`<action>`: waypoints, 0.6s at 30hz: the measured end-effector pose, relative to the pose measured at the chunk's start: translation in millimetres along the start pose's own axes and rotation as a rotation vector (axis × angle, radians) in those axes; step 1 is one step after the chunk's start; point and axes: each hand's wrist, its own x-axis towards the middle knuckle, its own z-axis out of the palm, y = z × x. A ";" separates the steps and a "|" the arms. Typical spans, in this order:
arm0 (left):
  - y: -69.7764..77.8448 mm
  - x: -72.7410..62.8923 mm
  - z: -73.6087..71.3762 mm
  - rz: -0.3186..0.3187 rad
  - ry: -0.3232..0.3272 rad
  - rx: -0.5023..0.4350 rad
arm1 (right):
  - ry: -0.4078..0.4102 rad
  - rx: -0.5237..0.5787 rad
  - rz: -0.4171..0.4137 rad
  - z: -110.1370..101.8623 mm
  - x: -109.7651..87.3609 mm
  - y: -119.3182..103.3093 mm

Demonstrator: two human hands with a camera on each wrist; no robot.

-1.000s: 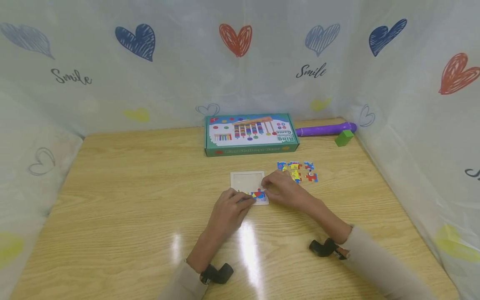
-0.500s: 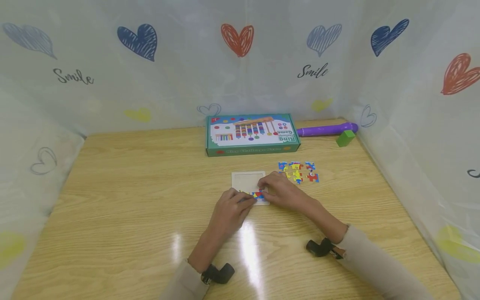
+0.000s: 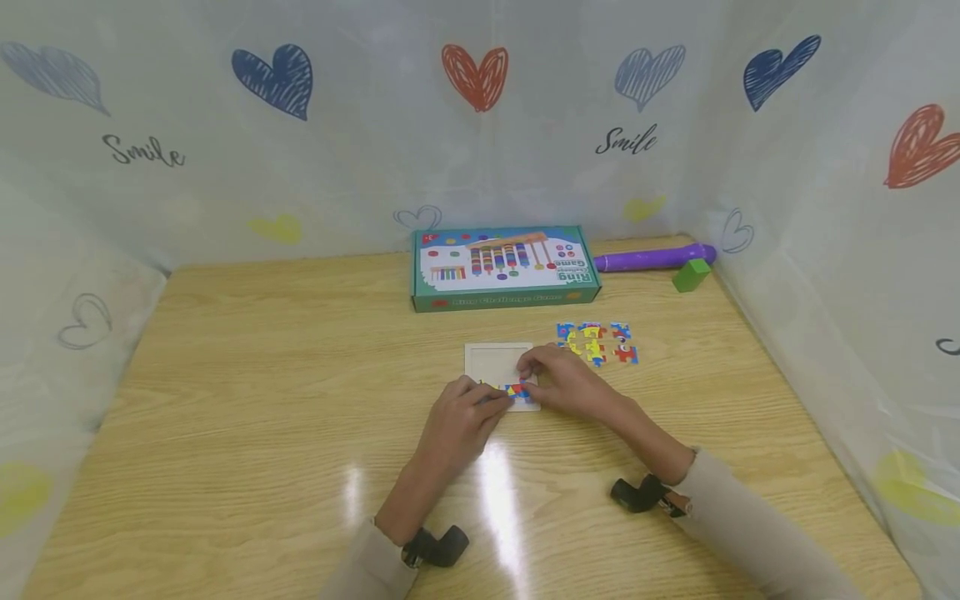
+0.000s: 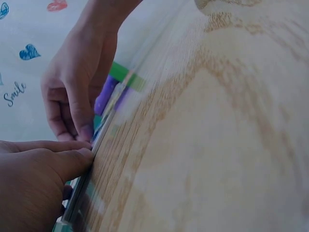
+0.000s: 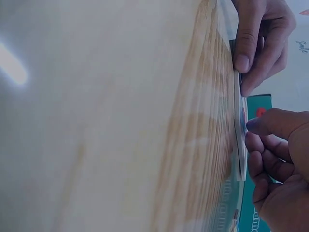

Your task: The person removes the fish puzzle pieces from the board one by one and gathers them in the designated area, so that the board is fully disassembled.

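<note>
A small pale puzzle tray (image 3: 486, 364) lies in front of me, with coloured jigsaw pieces (image 3: 514, 390) along its near side. My left hand (image 3: 459, 417) rests on the tray's near left part, its extended fingers pressing on the pieces and covering some of them. On the tray's right side, my right hand (image 3: 567, 382) pinches a jigsaw piece with curled fingers and thumb, mostly hiding it. In the right wrist view the thumb (image 5: 270, 121) sits right at the tray's surface. The fingertips of both hands are close together in the left wrist view.
Several loose jigsaw pieces (image 3: 592, 342) lie to the right, beyond the right hand. Behind the tray is a green Ring Challenge Game box (image 3: 505, 271). A purple stick-shaped object (image 3: 648, 259) and a green block (image 3: 691, 275) stand toward the table's back right corner.
My right hand has shifted slightly left and down onto the tray's right side, bringing the piece in beside the others. The left hand stays in place on the tray.
</note>
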 end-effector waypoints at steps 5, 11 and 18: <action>0.0 -0.5 0.8 -0.009 0.004 -0.010 | 0.005 -0.034 -0.025 -1.2 -1.8 -1.8; -0.1 -1.4 1.7 -0.024 0.001 -0.034 | 0.007 -0.022 -0.006 -1.2 -1.1 -3.6; -0.1 -0.4 2.5 -0.020 0.011 -0.041 | 0.034 0.043 0.045 -2.3 -1.0 -2.3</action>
